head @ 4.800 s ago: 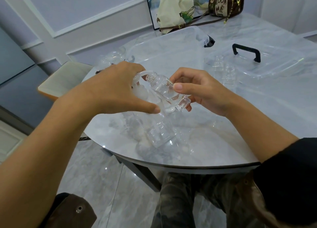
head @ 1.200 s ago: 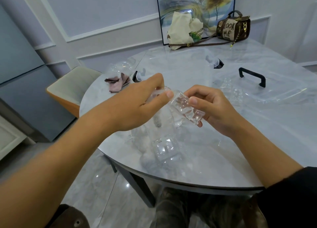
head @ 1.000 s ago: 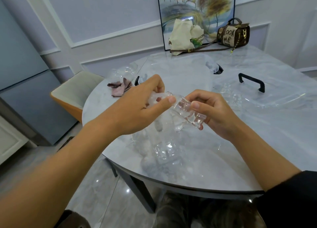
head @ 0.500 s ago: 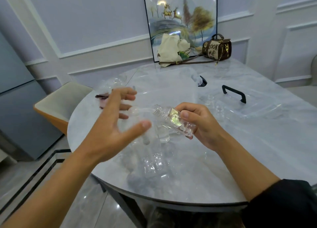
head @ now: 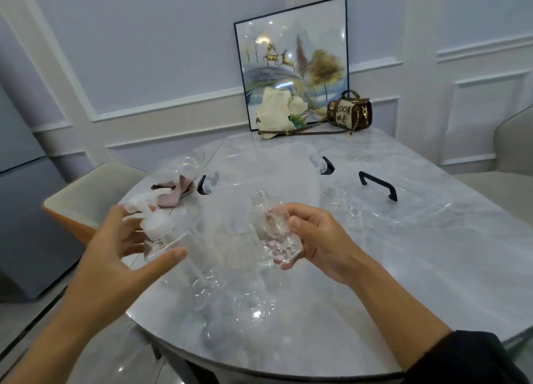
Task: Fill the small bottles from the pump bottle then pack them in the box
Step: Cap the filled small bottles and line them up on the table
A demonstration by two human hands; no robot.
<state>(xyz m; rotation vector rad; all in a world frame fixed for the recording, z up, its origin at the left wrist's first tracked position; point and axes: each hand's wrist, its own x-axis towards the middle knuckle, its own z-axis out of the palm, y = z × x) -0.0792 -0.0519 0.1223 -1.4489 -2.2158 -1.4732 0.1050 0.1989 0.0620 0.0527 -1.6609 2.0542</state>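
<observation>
Marble tabletop (head: pixel 403 282), grey-veined, fills the view. A clear plastic box (head: pixel 274 164) with black latches stands at its middle. Just right of it lies a clear lid (head: pixel 424 210) with a black handle. A framed picture (head: pixel 294 60) leans on the far wall, with a cream tote bag (head: pixel 277 109) and a brown handbag (head: pixel 349 112) in front of it. A pink cloth (head: pixel 178 190) lies left of the box.

The left hand (head: pixel 121 248) is at the table's left edge with its fingers spread and thumb stretched out. The pump bottle (head: pixel 157 225), clear with a white head, sits between thumb and fingers; whether they touch it cannot be told.

The right hand (head: pixel 317 239) grips a small bottle (head: pixel 274 230) above the table. Its thumb lies on the side, its fingers curl underneath, and the open neck points up. Two more small bottles (head: pixel 353 216) stand beside the lid.
</observation>
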